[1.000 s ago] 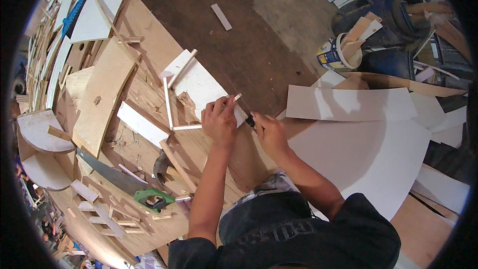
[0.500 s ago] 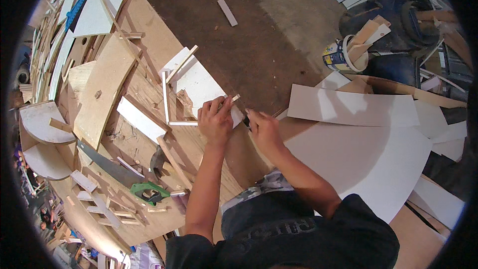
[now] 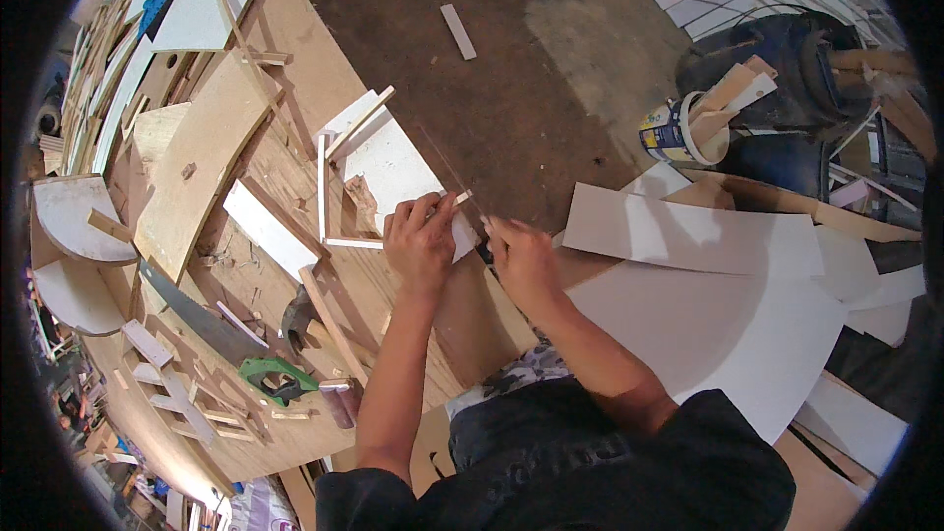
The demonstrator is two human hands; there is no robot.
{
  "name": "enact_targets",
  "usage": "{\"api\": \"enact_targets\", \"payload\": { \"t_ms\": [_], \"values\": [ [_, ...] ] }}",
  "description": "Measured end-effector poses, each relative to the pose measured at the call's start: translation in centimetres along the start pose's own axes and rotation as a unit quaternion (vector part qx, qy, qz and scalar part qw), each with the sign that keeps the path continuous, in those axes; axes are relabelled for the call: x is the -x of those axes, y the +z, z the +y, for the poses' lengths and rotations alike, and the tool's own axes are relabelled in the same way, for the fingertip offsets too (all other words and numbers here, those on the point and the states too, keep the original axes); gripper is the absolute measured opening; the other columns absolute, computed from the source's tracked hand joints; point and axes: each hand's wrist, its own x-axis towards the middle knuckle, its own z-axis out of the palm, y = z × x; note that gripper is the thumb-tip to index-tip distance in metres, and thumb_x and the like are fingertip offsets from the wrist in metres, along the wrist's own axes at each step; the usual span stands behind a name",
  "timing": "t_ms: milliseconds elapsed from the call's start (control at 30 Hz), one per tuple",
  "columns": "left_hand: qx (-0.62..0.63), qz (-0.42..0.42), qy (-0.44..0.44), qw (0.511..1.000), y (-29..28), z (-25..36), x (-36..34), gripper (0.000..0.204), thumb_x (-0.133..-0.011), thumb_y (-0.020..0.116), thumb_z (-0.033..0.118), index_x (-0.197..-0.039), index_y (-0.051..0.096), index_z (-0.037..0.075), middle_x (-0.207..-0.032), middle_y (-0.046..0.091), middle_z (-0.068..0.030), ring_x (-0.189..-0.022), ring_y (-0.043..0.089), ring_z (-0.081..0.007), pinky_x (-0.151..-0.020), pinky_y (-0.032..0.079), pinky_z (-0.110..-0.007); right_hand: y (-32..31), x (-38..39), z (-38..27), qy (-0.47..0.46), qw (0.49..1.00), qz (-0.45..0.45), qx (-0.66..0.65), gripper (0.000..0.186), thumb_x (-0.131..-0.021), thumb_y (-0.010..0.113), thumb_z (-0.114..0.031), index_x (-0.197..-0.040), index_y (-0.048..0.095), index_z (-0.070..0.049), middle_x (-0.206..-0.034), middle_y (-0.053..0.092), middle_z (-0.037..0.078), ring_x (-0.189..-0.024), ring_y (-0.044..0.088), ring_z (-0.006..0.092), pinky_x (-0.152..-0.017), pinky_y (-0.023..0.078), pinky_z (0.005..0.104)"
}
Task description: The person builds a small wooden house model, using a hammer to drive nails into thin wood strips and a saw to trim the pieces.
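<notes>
My left hand (image 3: 418, 241) is closed on a thin wooden strip (image 3: 462, 199), pressing it down at the table's edge; the strip's pale end sticks out past my fingers. My right hand (image 3: 524, 258) is wrapped round the dark handle of what looks like a thin-bladed saw (image 3: 454, 173). Its blurred, narrow blade runs up and left from my fist, across the strip's end. Beneath and beyond my left hand lies a white board (image 3: 393, 162). Left of it rests a frame of narrow strips (image 3: 323, 187). My fingers hide most of the held strip.
A green-handled handsaw (image 3: 280, 381) and a hammer (image 3: 295, 320) lie on the wooden table (image 3: 285, 452) to the left. Large white sheets (image 3: 703, 320) lie on the right. A bucket of offcuts (image 3: 678, 133) stands beyond them, and a loose strip (image 3: 458, 31) lies on the floor.
My view has shifted slightly. The thin blade now shows stretching forward from my right hand past the strip's end. Both hands keep their grips in nearly the same place.
</notes>
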Motion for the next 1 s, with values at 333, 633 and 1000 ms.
{"api": "enact_targets", "payload": {
  "t_ms": [333,633,1000],
  "values": [
    [-0.012,0.004,0.000,1.000,0.2,0.0,-0.2,0.033,-0.080,0.080,0.013,-0.112,0.083,0.024,-0.106,0.073,0.0065,-0.094,0.067,-0.0200,-0.082,0.051,-0.038,-0.5,-0.5,-0.9,-0.021,0.999,0.030,-0.022,0.022,-0.098,0.066,0.000,-0.118,0.076,-0.001,-0.090,0.073,0.022,-0.078,0.074,0.0361,-0.069,0.057,0.0452],
    [-0.010,-0.008,0.027,1.000,0.1,0.3,0.2,0.028,-0.082,0.081,0.018,-0.109,0.083,0.024,-0.106,0.075,0.0087,-0.093,0.067,-0.0195,-0.081,0.052,-0.037,0.6,0.3,0.3,-0.003,0.998,0.025,-0.057,0.024,-0.097,0.067,-0.001,-0.119,0.075,-0.001,-0.092,0.071,0.025,-0.084,0.072,0.0429,-0.074,0.056,0.0511],
    [-0.003,0.000,0.010,1.000,0.1,0.8,-0.3,0.030,-0.081,0.081,0.010,-0.108,0.085,0.024,-0.104,0.074,0.0067,-0.093,0.067,-0.0196,-0.079,0.051,-0.037,1.0,-1.1,0.8,-0.027,0.999,0.024,-0.031,0.027,-0.100,0.065,-0.004,-0.125,0.073,-0.003,-0.094,0.073,0.023,-0.085,0.072,0.0425,-0.073,0.057,0.0503]
  ]
}}
